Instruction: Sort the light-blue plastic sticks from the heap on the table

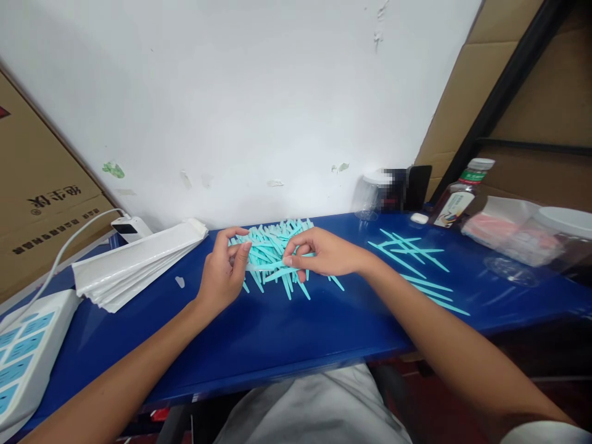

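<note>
A heap of turquoise tapered plastic sticks [266, 250] lies on the blue table by the wall. My left hand [222, 268] is at the heap's left side, its thumb and fingers closed on the end of a thin, clear plastic piece [256, 267], whose exact kind I cannot make out. From the right, my right hand [324, 251] pinches a turquoise stick [276, 272] above the front of the heap. This stick lies close to the clear plastic, and I cannot tell whether it is inside it. Beyond my right forearm lie several loose turquoise sticks [411, 250].
White folded packets [139, 265] lie left, near a white power strip [39, 348] and a small cabled device [132, 227]. At the right stand a labelled bottle [457, 197], clear jars [369, 194] and a pink pack [502, 228]. The wall [277, 111] closes off the back.
</note>
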